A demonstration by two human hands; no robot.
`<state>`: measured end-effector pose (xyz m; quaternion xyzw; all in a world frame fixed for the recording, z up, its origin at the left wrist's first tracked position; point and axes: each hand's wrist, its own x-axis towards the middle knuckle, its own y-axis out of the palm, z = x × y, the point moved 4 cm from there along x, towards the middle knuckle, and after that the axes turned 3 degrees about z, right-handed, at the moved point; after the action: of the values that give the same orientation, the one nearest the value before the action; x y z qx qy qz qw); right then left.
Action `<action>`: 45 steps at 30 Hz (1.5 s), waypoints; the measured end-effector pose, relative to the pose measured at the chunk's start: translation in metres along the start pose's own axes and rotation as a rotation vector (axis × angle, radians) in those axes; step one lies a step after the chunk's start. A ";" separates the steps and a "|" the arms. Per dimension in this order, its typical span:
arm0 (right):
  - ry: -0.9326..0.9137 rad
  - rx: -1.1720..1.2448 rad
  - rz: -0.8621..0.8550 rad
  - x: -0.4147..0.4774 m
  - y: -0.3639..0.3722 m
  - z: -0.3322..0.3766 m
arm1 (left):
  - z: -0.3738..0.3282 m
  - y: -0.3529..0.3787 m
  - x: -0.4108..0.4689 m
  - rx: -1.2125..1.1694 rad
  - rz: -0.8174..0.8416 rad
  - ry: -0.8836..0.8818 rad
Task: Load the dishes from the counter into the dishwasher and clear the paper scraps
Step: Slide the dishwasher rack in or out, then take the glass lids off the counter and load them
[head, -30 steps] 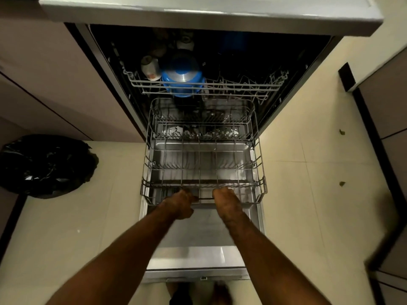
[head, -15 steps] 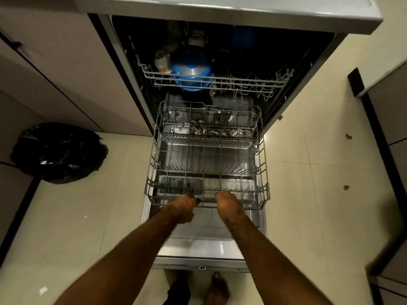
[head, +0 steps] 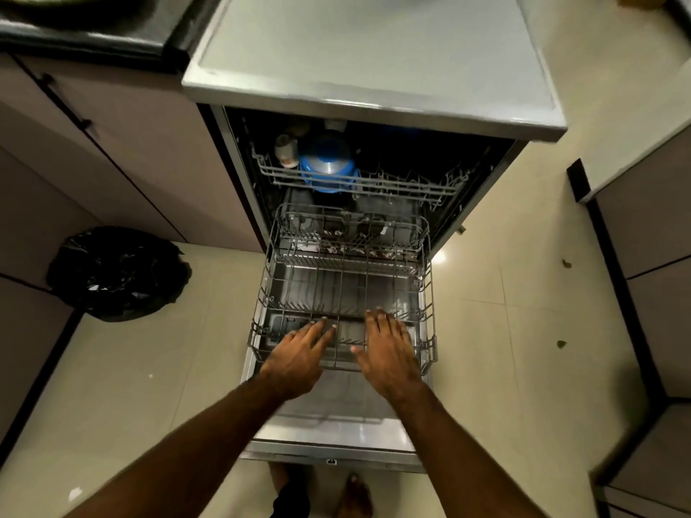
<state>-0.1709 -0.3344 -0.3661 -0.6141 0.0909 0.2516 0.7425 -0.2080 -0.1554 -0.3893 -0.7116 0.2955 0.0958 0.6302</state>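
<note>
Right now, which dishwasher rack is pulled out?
The lower rack, extended over the open door; the upper rack, holding the blue bowl, sits inside.

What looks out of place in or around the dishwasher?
Torn paper scraps litter the back of the pulled-out lower rack, where dishes belong. Small dark bits lie on the floor tiles to the right, and a white scrap at lower left. Nothing looks damaged or spilled.

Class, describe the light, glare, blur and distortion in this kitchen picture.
Head view: dim, warm light; dishwasher interior nearly black; one glare spot on the floor right of the rack; motion blur smears the corner cabinet and worktop; wide-angle lens bows straight edges; left hand and right hand are fairly sharp.
</note>
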 end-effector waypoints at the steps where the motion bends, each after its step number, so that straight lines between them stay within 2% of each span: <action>1: -0.015 -0.007 -0.028 -0.006 -0.021 0.006 | -0.001 -0.019 -0.010 0.013 -0.062 0.011; 8: -0.101 0.075 -0.211 -0.060 -0.144 0.053 | -0.012 -0.153 -0.092 -0.025 -0.362 -0.050; 14: -0.153 0.223 -0.341 -0.135 -0.228 0.083 | -0.047 -0.243 -0.170 -0.079 -0.467 -0.068; 18: -0.193 0.287 -0.329 -0.171 -0.264 0.101 | -0.062 -0.285 -0.221 -0.118 -0.531 -0.104; 24: -0.288 0.339 -0.287 -0.194 -0.297 0.135 | -0.050 -0.297 -0.277 -0.126 -0.559 -0.239; 32: -0.387 0.389 -0.254 -0.202 -0.303 0.182 | -0.019 -0.287 -0.337 -0.187 -0.550 -0.396; 38: -0.461 0.394 -0.209 -0.193 -0.312 0.239 | 0.034 -0.295 -0.365 -0.233 -0.583 -0.486; 45: -0.462 0.395 -0.264 -0.163 -0.328 0.325 | 0.115 -0.314 -0.388 -0.298 -0.574 -0.492</action>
<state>-0.2085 -0.1046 0.0651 -0.3915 -0.1130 0.2633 0.8745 -0.3240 0.0804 0.0505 -0.8047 -0.0920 0.1252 0.5730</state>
